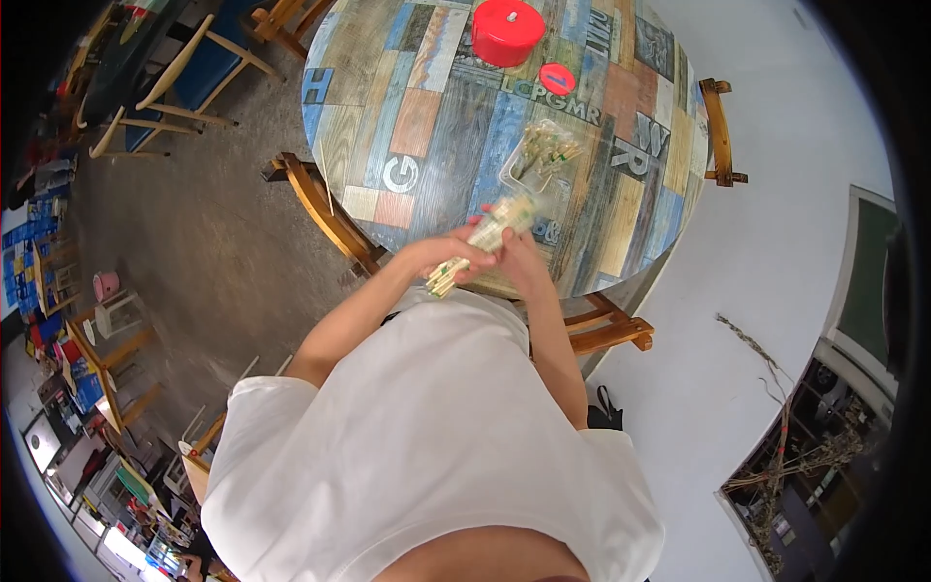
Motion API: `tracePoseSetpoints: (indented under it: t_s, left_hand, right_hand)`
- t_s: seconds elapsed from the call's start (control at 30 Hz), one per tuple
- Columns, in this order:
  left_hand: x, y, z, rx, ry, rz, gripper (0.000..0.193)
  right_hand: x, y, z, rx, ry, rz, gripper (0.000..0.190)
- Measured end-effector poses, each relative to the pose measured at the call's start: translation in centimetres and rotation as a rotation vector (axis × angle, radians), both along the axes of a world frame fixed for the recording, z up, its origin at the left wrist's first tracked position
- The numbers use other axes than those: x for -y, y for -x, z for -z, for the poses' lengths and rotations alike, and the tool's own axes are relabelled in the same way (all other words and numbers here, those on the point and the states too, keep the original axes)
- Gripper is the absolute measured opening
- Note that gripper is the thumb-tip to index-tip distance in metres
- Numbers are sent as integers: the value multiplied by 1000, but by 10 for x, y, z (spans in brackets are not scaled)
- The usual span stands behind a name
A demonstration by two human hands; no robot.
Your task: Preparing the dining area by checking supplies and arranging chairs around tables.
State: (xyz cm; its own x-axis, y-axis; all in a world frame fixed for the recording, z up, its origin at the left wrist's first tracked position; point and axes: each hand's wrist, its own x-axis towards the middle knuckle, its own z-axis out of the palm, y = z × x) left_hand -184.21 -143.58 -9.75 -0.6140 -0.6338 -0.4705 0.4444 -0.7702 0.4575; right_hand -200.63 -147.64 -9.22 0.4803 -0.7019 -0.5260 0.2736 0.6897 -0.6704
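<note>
A bundle of pale wooden sticks point(489, 231) with green marks, perhaps wrapped disposable chopsticks, lies slantwise across both hands at the near edge of the table. Its upper end is blurred. My left hand point(454, 253) grips the bundle lower down, where the stick ends poke out. Around its upper right side is my right hand point(520, 256), fingers partly hidden. Just beyond the hands, a clear plastic tray point(518, 169) holds more pale sticks point(550, 148) with green marks, heaped loosely.
On the round patchwork-patterned table point(451, 138) stand a red lidded container point(508, 35) and a small red disc point(558, 78) with a blue mark. A thin stick point(326, 178) lies by the left rim. Wooden chairs point(324, 211) surround the table; a white wall point(771, 218) rises at right.
</note>
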Motion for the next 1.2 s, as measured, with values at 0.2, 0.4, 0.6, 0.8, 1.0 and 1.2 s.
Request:
tracePoseSetpoints:
  t_s: [0.2,0.4,0.6,0.8,1.0,1.2]
  left_hand:
    - [10,5,0,-239,21,124,49]
    - [12,16,20,-237,-413,-357,48]
    - [17,41,50,-36,-604,-589,33]
    - [45,46,73,68,-344,-494,25]
    - [97,64,56,1059,457,-426,61]
    - [123,53,35,1264,656,-292,93]
  right_hand:
    - [8,4,-4,111,-141,209,18]
    - [15,9,-9,157,173,493,14]
    - [12,8,-18,-137,88,374,17]
    - [45,58,-7,-382,98,277,22]
    - [75,72,-7,-306,107,678,18]
    - [89,66,-8,-357,171,830,17]
